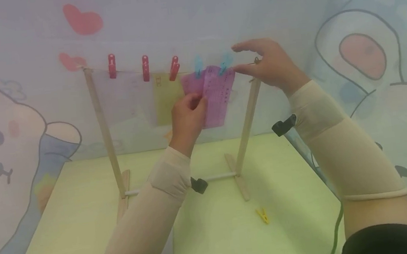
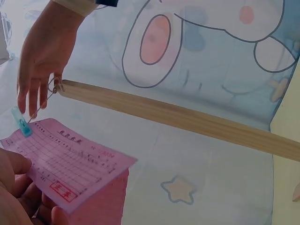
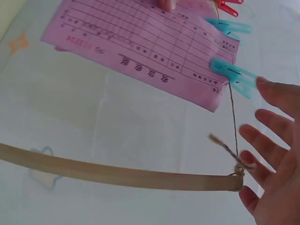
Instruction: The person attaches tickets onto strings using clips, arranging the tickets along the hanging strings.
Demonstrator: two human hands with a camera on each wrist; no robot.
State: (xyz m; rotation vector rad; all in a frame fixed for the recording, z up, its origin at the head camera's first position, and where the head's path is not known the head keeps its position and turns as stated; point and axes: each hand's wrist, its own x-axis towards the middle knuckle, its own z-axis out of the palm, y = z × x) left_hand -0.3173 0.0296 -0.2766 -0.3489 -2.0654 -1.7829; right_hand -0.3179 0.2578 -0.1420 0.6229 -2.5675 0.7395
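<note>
A pink printed slip (image 1: 219, 100) hangs from a string by a blue clothespin (image 1: 225, 63). My left hand (image 1: 187, 118) pinches its left edge between thumb and fingers; in the left wrist view the thumb lies on the printed face. My right hand (image 1: 273, 66) is beside that clothespin, thumb and fingers spread apart. In the right wrist view a fingertip is at the end of the blue clothespin (image 3: 236, 76), and nothing is gripped. Another pink slip (image 1: 192, 83) hangs partly behind the first, at a second blue clothespin (image 1: 198, 66).
Red clothespins (image 1: 145, 68) sit farther left on the string, with a yellow slip (image 1: 165, 102) beside them. Wooden posts (image 1: 249, 124) hold the string's ends. A yellow clothespin (image 1: 262, 216) lies on the table (image 1: 292, 225). A cable (image 1: 336, 229) runs along the right edge.
</note>
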